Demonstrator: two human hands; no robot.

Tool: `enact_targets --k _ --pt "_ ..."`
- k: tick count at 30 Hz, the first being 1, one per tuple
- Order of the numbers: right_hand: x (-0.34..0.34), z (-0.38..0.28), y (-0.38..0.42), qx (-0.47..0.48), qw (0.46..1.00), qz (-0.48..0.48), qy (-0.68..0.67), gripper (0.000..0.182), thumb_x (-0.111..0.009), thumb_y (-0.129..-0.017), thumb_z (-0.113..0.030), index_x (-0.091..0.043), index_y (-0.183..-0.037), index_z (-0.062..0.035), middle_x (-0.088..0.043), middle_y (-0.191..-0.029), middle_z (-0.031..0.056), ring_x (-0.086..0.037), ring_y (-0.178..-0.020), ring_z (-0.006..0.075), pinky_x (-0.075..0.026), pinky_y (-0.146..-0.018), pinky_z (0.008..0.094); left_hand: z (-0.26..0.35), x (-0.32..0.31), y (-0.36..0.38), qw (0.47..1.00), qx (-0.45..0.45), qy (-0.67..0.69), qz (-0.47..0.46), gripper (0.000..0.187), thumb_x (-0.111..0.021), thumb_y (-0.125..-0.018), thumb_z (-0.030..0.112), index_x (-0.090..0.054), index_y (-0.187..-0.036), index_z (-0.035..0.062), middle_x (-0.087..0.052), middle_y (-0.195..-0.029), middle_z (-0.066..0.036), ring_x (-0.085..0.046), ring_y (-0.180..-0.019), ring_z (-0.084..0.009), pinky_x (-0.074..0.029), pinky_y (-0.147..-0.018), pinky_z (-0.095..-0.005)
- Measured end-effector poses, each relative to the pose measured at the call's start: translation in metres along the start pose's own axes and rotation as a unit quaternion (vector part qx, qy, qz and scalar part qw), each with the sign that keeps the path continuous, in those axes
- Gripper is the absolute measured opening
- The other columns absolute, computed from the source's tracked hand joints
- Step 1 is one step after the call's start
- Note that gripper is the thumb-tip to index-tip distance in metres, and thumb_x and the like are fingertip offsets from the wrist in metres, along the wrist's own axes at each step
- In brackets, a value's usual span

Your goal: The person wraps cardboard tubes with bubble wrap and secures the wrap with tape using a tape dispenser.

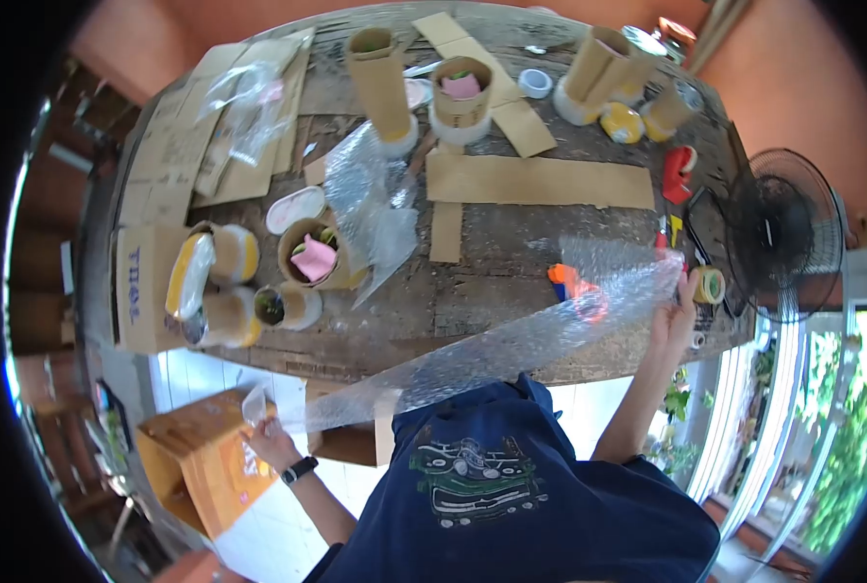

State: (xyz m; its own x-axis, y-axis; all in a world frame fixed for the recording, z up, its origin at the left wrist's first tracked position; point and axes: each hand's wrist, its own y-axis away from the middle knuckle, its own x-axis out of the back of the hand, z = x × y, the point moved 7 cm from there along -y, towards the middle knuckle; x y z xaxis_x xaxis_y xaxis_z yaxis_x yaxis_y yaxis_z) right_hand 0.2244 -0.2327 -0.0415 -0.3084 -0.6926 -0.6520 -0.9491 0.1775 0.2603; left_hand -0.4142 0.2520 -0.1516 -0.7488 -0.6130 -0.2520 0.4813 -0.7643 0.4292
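Observation:
A long strip of clear bubble wrap [472,364] stretches slantwise between my two hands, in front of my body and partly over the table's near edge. My left hand [273,445], low on the left with a dark watch on its wrist, pinches one end. At the upper right, my right hand [679,309] grips the other end close to a roll of tape [710,285]. Beneath the wrap, partly seen through it, lies an orange and dark blue object [574,282] whose kind I cannot make out.
On the wooden table [492,233] stand several cardboard-wrapped pots, including one with pink wrapping [315,257]. Flat cardboard [540,182] and more bubble wrap [360,185] lie about. A red tape dispenser [679,175] and a fan [783,223] are right; a wooden stool [210,457] is lower left.

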Motion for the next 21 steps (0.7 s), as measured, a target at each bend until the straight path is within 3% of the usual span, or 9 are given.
enact_targets --k 1,3,5,6,9,11,15,19,21 --pt "0.025 0.004 -0.017 -0.009 0.999 -0.051 -0.01 0.07 -0.06 -0.086 0.005 -0.029 -0.147 -0.0079 -0.057 -0.126 0.0121 -0.06 -0.083 0.0059 -0.04 -0.057 0.0165 0.005 0.01 -0.015 0.983 -0.077 -0.165 -0.026 0.056 -0.053 -0.071 -0.012 -0.05 -0.124 0.0075 -0.042 -0.135 -0.018 -0.052 -0.102 -0.0271 -0.049 -0.083 -0.0333" --pt "0.025 -0.001 -0.014 0.028 0.999 0.025 0.025 0.071 -0.062 -0.085 0.005 -0.03 -0.147 -0.0103 -0.057 -0.124 0.011 -0.055 -0.074 0.0019 -0.032 -0.049 0.0159 0.021 0.013 -0.013 0.828 -0.242 -0.504 -0.03 0.02 -0.058 -0.074 -0.008 -0.069 -0.089 -0.0028 -0.037 -0.145 -0.019 -0.049 -0.118 -0.03 -0.048 -0.088 -0.0327" --pt "0.03 -0.004 -0.013 0.035 0.998 0.06 0.006 0.075 -0.064 -0.082 0.008 -0.032 -0.147 -0.0142 -0.059 -0.12 0.0099 -0.049 -0.065 0.0015 -0.03 -0.046 0.016 0.032 0.003 -0.004 0.657 -0.323 -0.68 -0.035 0.011 -0.06 -0.075 -0.006 -0.07 -0.079 -0.0061 -0.039 -0.145 -0.02 -0.046 -0.125 -0.0304 -0.047 -0.09 -0.0327" --pt "0.033 -0.007 -0.015 0.033 0.997 0.062 0.004 0.076 -0.064 -0.082 0.008 -0.032 -0.147 -0.0142 -0.059 -0.12 0.0098 -0.048 -0.063 0.0019 -0.031 -0.046 0.016 0.036 0.007 -0.008 0.633 -0.33 -0.699 -0.038 0.01 -0.061 -0.075 -0.006 -0.07 -0.08 -0.0069 -0.041 -0.144 -0.02 -0.045 -0.127 -0.0302 -0.047 -0.09 -0.0329" --pt "0.037 -0.017 -0.021 0.047 0.996 0.07 0.007 0.077 -0.066 -0.08 0.006 -0.032 -0.147 -0.0127 -0.057 -0.123 0.0115 -0.052 -0.067 0.0024 -0.03 -0.046 0.0149 0.05 0.035 -0.041 0.796 -0.245 -0.552 -0.03 0.01 -0.062 -0.075 -0.005 -0.07 -0.081 -0.0061 -0.045 -0.14 -0.022 -0.048 -0.127 -0.0294 -0.048 -0.09 -0.034" --pt "0.033 -0.024 -0.023 0.046 0.997 0.067 0.008 0.077 -0.066 -0.08 0.006 -0.032 -0.147 -0.0111 -0.056 -0.124 0.0121 -0.057 -0.079 0.0057 -0.038 -0.053 0.0158 0.055 0.017 -0.013 0.661 -0.29 -0.692 0.004 0.009 -0.062 -0.074 -0.006 -0.07 -0.077 -0.0036 -0.043 -0.141 -0.024 -0.052 -0.123 -0.0281 -0.05 -0.085 -0.0339" --pt "0.023 -0.027 -0.023 0.051 0.997 0.055 -0.012 0.072 -0.061 -0.079 0.008 -0.037 -0.144 -0.008 -0.056 -0.126 0.0119 -0.059 -0.106 0.0159 -0.048 -0.078 0.0235 0.039 0.054 -0.057 0.607 -0.325 -0.725 -0.015 0.013 -0.061 -0.077 0.001 -0.068 -0.088 -0.0017 -0.056 -0.121 -0.021 -0.06 -0.103 -0.0281 -0.051 -0.075 -0.0353" --pt "0.046 -0.041 -0.037 0.061 0.996 0.028 0.066 0.062 -0.06 -0.08 0.008 -0.045 -0.139 -0.0043 -0.048 -0.136 0.0107 -0.055 -0.112 0.0221 -0.046 -0.093 0.0295 -0.003 0.078 -0.063 0.763 -0.082 -0.638 -0.066 0.021 -0.059 -0.082 0.011 -0.065 -0.098 -0.0002 -0.058 -0.102 -0.018 -0.059 -0.087 -0.026 -0.051 -0.07 -0.0389" --pt "0.043 -0.053 -0.036 0.117 0.989 0.028 0.085 0.059 -0.058 -0.082 0.009 -0.045 -0.139 -0.0024 -0.044 -0.14 0.0104 -0.055 -0.112 0.022 -0.047 -0.092 0.0293 -0.03 0.079 -0.045 0.75 0.08 -0.645 -0.124 0.025 -0.058 -0.085 0.016 -0.063 -0.103 0.0005 -0.059 -0.093 -0.016 -0.059 -0.079 -0.025 -0.05 -0.067 -0.0406"
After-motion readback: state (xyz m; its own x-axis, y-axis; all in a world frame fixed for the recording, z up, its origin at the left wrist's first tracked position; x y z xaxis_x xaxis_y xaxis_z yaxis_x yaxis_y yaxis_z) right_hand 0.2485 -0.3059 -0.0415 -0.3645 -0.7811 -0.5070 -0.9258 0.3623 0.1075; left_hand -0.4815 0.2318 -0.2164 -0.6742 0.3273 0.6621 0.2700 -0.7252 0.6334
